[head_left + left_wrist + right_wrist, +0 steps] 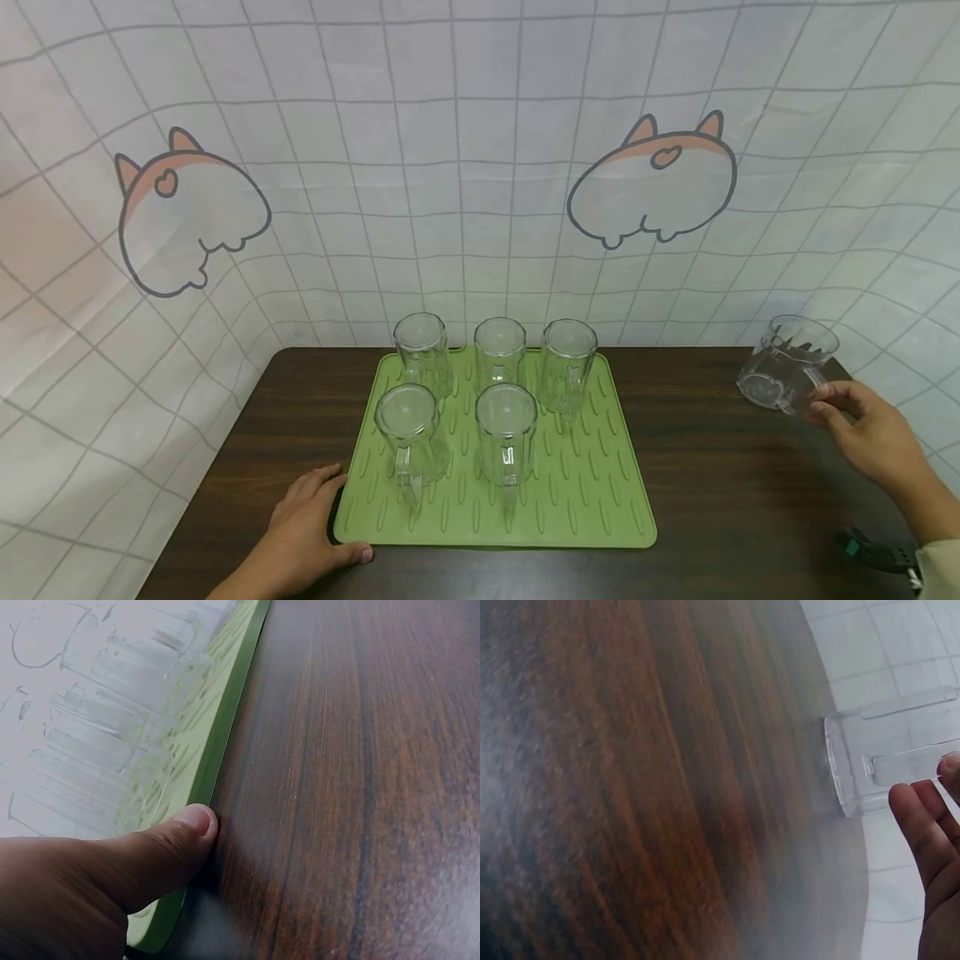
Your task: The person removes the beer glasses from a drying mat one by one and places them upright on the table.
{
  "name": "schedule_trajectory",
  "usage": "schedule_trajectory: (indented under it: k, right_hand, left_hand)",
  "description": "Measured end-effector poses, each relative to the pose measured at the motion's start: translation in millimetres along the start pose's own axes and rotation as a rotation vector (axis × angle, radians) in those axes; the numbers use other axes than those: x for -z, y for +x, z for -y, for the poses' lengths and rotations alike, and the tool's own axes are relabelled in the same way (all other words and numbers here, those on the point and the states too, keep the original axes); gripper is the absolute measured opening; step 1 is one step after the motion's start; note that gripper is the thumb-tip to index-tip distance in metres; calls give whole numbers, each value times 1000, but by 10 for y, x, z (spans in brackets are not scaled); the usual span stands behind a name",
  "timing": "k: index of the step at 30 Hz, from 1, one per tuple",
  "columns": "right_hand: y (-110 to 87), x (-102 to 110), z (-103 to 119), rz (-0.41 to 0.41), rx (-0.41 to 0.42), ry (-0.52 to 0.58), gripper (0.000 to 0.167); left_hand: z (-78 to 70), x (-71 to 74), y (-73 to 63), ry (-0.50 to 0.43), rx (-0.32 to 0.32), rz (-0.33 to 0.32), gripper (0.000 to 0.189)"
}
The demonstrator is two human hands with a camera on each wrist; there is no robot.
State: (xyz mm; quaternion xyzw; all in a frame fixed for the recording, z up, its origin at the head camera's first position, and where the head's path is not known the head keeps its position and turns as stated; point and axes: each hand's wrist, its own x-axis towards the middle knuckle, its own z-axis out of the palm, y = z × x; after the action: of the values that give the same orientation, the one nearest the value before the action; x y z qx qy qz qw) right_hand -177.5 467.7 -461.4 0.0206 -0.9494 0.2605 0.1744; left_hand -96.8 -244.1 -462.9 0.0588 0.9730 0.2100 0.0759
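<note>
Mug (783, 367) of clear glass sits at the right of the frame, near the table's far right corner; its handle (817, 379) is pinched between the curled fingers and thumb of the right hand (873, 433). I cannot tell whether its base touches the table (697, 483), a dark wood-grain top. Bottom right, a black cabled object (881, 554) lies near the sleeve (939, 568). In the lower centre, a green ridged mat (555, 517) bears five similar mugs (506, 446), three behind and two in front. Lower left, the left hand (300, 521) rests at the mat's near left corner, fingers loosely extended, thumb against the front edge. A white grid-patterned sheet (480, 183) fills the upper frame.
</note>
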Motion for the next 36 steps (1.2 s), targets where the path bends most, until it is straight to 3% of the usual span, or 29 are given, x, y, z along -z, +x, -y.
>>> schedule_trajectory:
  k: [7,14,19,24,31,36]
  right_hand:
    - [-33,6,-5,-37,-12,-30,18]
    - [-121,47,33,-55,-90,8,41]
    - [-172,83,121,-112,-133,30,47]
    - [-180,99,334,-227,-160,96,43]
    - [-204,106,698,-261,-102,170,41]
    - [-204,59,925,-244,8,242,35]
  left_hand:
    - [-1,-1,1,3,3,7,115]
    - [9,-8,0,9,-18,-6,114]
    - [14,-12,-5,25,-29,-9,116]
    - [17,-17,-19,46,-42,-21,120]
    - [24,-28,-9,49,-45,-10,120]
    - [27,-27,-5,52,-46,-12,120]
